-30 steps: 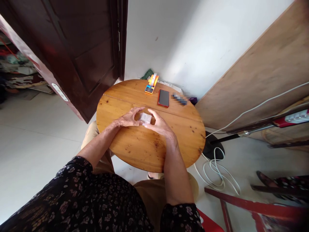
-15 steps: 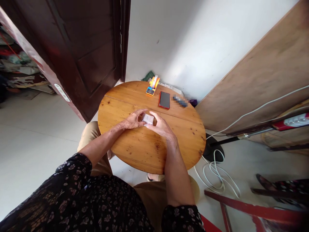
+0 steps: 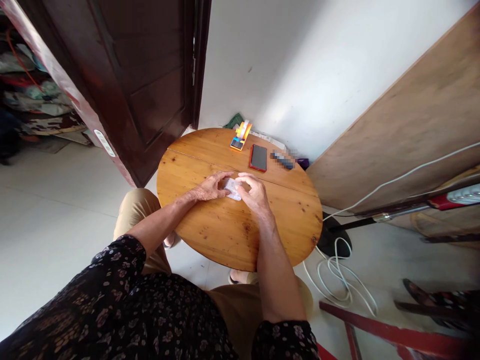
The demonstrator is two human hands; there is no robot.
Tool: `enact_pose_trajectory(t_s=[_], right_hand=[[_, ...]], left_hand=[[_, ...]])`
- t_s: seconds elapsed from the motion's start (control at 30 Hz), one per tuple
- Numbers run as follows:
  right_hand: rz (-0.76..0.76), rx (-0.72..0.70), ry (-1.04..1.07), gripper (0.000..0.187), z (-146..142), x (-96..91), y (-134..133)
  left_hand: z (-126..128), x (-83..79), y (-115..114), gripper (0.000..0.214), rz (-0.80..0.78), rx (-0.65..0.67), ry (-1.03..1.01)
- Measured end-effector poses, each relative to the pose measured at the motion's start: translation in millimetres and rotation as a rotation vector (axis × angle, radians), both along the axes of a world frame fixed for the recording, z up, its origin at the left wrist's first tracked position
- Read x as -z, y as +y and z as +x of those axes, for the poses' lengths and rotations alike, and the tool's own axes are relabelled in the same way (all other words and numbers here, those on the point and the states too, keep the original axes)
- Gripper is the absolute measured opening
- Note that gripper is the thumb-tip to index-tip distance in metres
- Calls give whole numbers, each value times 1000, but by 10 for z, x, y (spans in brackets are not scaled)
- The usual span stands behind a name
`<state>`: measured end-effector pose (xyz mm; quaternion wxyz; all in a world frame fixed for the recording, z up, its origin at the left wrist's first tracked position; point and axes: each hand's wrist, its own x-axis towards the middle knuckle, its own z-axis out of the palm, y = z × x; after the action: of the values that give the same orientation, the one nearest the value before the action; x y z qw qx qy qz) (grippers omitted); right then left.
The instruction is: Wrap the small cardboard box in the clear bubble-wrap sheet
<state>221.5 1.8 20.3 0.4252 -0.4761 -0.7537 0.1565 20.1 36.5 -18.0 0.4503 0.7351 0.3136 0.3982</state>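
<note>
On the wooden table (image 3: 210, 225) I have a small pale box (image 3: 234, 192) that looks wrapped in or made of clear plastic; its kind is not clear. My left hand (image 3: 210, 188) is closed around its left side, thumb at the near edge and fingers at the far edge. At the right, my right hand (image 3: 256, 195) has its fingers curled and its thumb touching the box top. Part of the box is hidden by the fingers.
Toward the far edge lie a yellow tape dispenser (image 3: 241, 136), a phone in a red case (image 3: 258, 157) and a blurred dark object (image 3: 282, 159). A dark door (image 3: 150, 90) stands at left. White cable (image 3: 339, 275) coils on the floor at right, near a red wooden frame (image 3: 375, 320).
My right thumb has moved from the near edge onto the box top, and the right fingers curl more. The box lies flatter. The whole view has shifted slightly.
</note>
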Motion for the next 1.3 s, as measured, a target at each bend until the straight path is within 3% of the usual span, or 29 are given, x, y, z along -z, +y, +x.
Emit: enact_pose_trajectory(t_s=[0.37,0.7,1.0,1.07,1.2,1.3], right_hand=[[151,78,-58,17,-58,36,42],[59,19,-81,17,-24,62,48],[-51,-29,109,18,138,-170,-60],[-155,-42,105,33,202,-172,-61],[-336,-48,-11,81,198,-63,-64],[-271,-17,-92,81,109,6,-64]], left_hand=[[49,-12,13,58,78,-34,69],[69,14,16,58,64,-39,68],[28,17,16,65,-28,9,20],[-22,12,15,74,-15,32,39],[-70,4,11,85,-35,67,41],[-33,-7,-2,84,-68,69,31]])
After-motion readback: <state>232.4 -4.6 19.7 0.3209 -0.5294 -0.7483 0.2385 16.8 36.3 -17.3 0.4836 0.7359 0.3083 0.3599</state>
